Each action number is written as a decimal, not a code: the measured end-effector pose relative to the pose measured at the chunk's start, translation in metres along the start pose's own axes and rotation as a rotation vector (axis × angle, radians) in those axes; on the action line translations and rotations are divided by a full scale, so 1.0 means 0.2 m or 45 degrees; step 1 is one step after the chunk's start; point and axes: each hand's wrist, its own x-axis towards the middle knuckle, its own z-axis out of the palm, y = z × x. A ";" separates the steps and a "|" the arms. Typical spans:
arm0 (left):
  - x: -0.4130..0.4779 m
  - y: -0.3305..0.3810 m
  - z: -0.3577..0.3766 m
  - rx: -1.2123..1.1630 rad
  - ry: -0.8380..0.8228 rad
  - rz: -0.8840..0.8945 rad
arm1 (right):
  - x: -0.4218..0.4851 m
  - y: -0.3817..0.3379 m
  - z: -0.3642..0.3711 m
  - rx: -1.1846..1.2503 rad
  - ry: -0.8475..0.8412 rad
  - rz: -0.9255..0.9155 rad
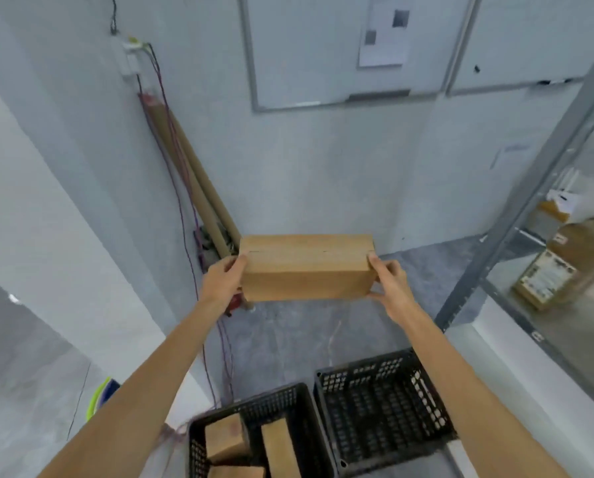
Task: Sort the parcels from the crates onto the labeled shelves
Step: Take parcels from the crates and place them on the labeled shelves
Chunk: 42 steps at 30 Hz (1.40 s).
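Note:
A plain brown cardboard parcel point(305, 267) is held in the air at arm's length, above the floor. My left hand point(223, 282) grips its left end and my right hand point(390, 282) grips its right end. Below, near the bottom edge, two black plastic crates stand side by side on the floor. The left crate point(274, 400) holds several brown parcels point(278, 446). No parcels show inside the right crate point(381, 408). A grey metal shelf unit point(516, 219) rises at the right, with a labelled brown parcel point(557, 263) on one of its shelves.
The white wall is straight ahead, carrying a whiteboard point(343, 50) with a paper sheet. Cardboard tubes point(192, 174) and purple cables lean in the corner at the left. A white panel point(47, 215) slopes along the left side. Grey floor lies between the crates and the wall.

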 end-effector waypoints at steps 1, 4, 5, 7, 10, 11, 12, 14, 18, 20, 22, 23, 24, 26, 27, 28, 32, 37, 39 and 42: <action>-0.02 0.08 0.01 -0.039 -0.041 0.027 | -0.02 -0.09 -0.03 0.028 0.010 -0.043; -0.09 0.27 0.06 -0.168 -0.156 0.079 | -0.10 -0.27 -0.16 0.089 0.018 -0.208; -0.11 0.32 0.09 -0.199 -0.202 0.085 | -0.13 -0.32 -0.21 0.105 0.007 -0.247; -0.14 0.39 0.13 -0.243 -0.309 0.078 | -0.18 -0.40 -0.31 0.193 -0.010 -0.297; -0.17 0.45 0.22 -0.487 -0.501 0.033 | -0.24 -0.49 -0.41 0.310 0.076 -0.370; -0.20 0.48 0.26 -0.582 -0.563 0.013 | -0.25 -0.50 -0.45 0.299 0.156 -0.398; -0.21 0.51 0.30 -0.649 -0.609 -0.007 | -0.25 -0.52 -0.48 0.263 0.250 -0.431; -0.24 0.57 0.39 -0.662 -0.662 -0.028 | -0.28 -0.54 -0.55 0.224 0.386 -0.508; -0.25 0.60 0.56 -0.517 -0.766 -0.067 | -0.35 -0.58 -0.76 0.223 0.367 -0.615; -0.25 0.60 0.62 -0.409 -0.895 -0.124 | -0.40 -0.58 -0.85 0.136 0.346 -0.681; -0.26 0.59 0.68 -0.356 -0.974 -0.175 | -0.43 -0.59 -0.94 0.069 0.330 -0.737; -0.28 0.60 0.72 -0.354 -0.992 -0.180 | -0.45 -0.59 -0.97 0.063 0.308 -0.753; -0.29 0.59 0.74 -0.371 -1.019 -0.174 | -0.46 -0.60 -1.00 0.071 0.292 -0.769; -0.30 0.60 0.79 -0.422 -1.120 -0.138 | -0.48 -0.61 -1.06 0.101 0.290 -0.800; -0.31 0.61 0.80 -0.431 -1.185 -0.109 | -0.50 -0.61 -1.07 0.115 0.296 -0.821; -0.31 0.61 0.81 -0.427 -1.251 -0.071 | -0.51 -0.61 -1.08 0.112 0.311 -0.839; -0.31 0.65 0.88 -0.503 -1.308 0.006 | -0.56 -0.60 -1.08 0.061 0.492 -0.827; -0.36 0.63 0.97 -0.592 -1.267 0.057 | -0.63 -0.50 -1.01 0.156 0.509 -0.648; -0.43 0.60 1.00 -0.581 -1.301 0.043 | -0.65 -0.45 -0.94 0.230 0.355 -0.561; -0.55 0.52 1.01 -0.533 -1.463 0.012 | -0.71 -0.43 -0.85 0.334 0.263 -0.590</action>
